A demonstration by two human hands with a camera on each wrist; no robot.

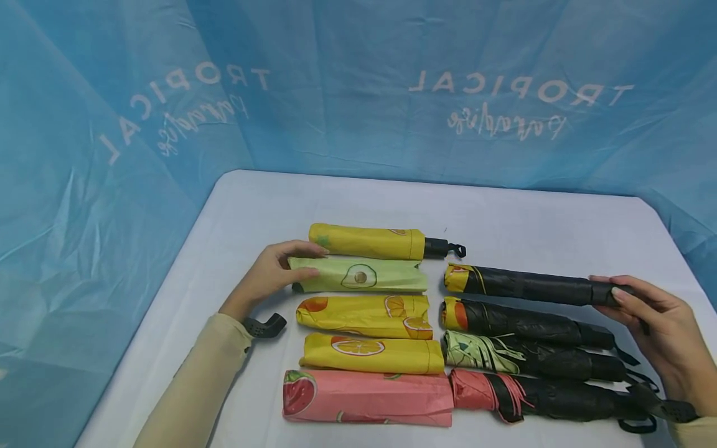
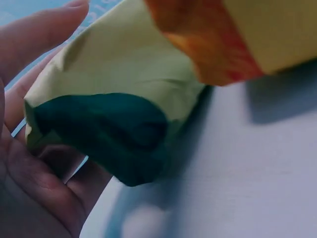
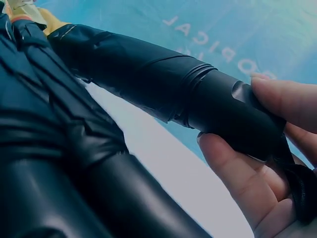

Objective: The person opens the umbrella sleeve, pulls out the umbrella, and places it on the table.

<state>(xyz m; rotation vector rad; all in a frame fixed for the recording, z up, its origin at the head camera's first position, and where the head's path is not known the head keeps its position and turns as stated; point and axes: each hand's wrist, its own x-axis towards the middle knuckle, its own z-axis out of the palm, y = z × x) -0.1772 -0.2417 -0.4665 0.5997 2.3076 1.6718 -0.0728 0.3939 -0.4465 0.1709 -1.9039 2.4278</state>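
At the left end of a pale green avocado-print umbrella sleeve (image 1: 386, 275), my left hand (image 1: 274, 270) has its thumb on the near side and its fingers along the far edge. The left wrist view shows the dark green patch on that sleeve's end (image 2: 104, 129), with fingers behind it. My right hand (image 1: 655, 317) grips the black handle end of a folded black umbrella (image 1: 526, 284) with a yellow tip. In the right wrist view, thumb and fingers hold that handle (image 3: 228, 114) from both sides, its strap hanging by the palm.
A yellow umbrella (image 1: 370, 241) with a black handle lies behind the green sleeve. Nearer lie two yellow fruit-print sleeves (image 1: 358, 316) and a pink watermelon sleeve (image 1: 381, 398). On the right are black umbrellas with orange (image 1: 521, 323), green (image 1: 571, 363) and pink (image 1: 566, 398) ends.
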